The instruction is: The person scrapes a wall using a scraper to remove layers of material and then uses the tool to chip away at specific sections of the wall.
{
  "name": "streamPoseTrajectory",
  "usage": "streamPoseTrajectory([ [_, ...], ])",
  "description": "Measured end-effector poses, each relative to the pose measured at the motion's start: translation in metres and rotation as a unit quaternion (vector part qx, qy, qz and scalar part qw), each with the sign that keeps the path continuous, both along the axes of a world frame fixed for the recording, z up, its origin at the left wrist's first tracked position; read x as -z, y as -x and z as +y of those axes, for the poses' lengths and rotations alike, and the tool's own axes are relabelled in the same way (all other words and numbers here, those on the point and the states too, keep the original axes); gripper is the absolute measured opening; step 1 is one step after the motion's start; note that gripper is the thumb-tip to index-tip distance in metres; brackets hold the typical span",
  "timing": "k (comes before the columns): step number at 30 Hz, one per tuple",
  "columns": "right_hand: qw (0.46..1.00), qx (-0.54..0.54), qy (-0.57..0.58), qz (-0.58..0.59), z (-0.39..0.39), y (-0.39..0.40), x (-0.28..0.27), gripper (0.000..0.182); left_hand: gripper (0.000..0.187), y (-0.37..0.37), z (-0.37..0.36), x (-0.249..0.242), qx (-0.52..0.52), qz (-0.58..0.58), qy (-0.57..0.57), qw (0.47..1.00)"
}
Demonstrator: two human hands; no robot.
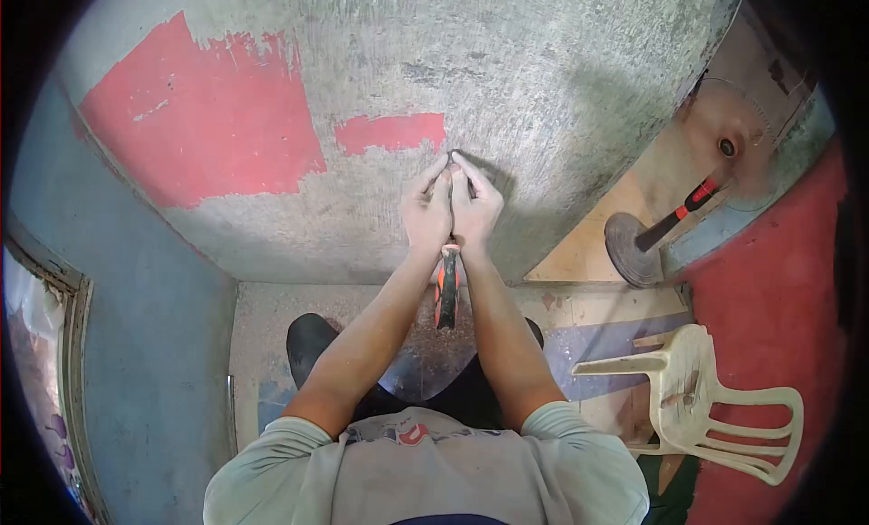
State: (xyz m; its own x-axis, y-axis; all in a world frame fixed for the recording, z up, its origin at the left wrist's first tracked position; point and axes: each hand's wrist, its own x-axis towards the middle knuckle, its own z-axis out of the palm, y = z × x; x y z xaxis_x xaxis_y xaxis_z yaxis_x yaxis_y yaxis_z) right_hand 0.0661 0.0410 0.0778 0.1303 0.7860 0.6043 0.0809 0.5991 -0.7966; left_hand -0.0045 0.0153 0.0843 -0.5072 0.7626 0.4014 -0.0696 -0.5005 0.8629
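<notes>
My left hand (427, 208) and my right hand (475, 208) are pressed together, fingers closed round a hand tool with a black-and-orange handle (447, 285). That handle sticks out below my wrists toward my body. Most of the tool's shaft is hidden between my palms, and its dark tip shows at my fingertips, right at the grey wall (561, 100). Just up and left of the fingertips is a small strip of pink paint (394, 132). Farther left a large pink paint patch (213, 118) covers the wall, with ragged edges.
A blue side wall (154, 326) with a window opening (41, 335) bounds the left. On the right, a stand fan (701, 195) with a round base is beyond the wall's edge. Nearer stands a cream plastic chair (688, 398) beside a red wall (769, 317). The floor (272, 344) is speckled.
</notes>
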Motion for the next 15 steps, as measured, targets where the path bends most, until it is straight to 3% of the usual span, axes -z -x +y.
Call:
streamPoseTrajectory([
  [2,1.000,0.003,-0.008,0.019,0.003,-0.002,-0.038,0.025,0.032,0.001,0.005,-0.023,-0.001,0.032,-0.012,0.999],
  [4,0.995,-0.030,-0.016,0.091,0.006,0.003,-0.065,0.025,0.031,-0.003,0.010,-0.042,0.026,-0.029,-0.022,0.999],
  [5,0.998,-0.015,-0.020,0.063,0.006,0.001,-0.058,0.025,0.031,-0.006,0.010,-0.046,0.039,-0.060,-0.027,0.997],
  [6,0.999,0.000,-0.026,0.034,0.008,-0.002,-0.044,0.025,0.031,-0.002,0.006,-0.042,0.014,0.009,-0.008,1.000],
  [10,1.000,0.015,-0.005,0.011,-0.007,-0.004,-0.035,0.024,0.032,-0.009,-0.001,-0.016,0.061,-0.092,-0.011,0.994],
  [13,0.998,0.021,-0.054,0.011,0.010,-0.002,-0.062,0.023,0.030,-0.007,0.002,-0.051,-0.019,0.024,-0.037,0.999],
  [14,0.996,0.019,-0.080,0.020,0.013,-0.002,-0.066,0.024,0.030,-0.011,0.008,-0.057,0.051,-0.103,-0.042,0.992],
  [15,0.997,0.027,-0.068,0.000,0.008,-0.005,-0.065,0.024,0.030,-0.012,0.006,-0.051,0.031,-0.068,-0.037,0.996],
])
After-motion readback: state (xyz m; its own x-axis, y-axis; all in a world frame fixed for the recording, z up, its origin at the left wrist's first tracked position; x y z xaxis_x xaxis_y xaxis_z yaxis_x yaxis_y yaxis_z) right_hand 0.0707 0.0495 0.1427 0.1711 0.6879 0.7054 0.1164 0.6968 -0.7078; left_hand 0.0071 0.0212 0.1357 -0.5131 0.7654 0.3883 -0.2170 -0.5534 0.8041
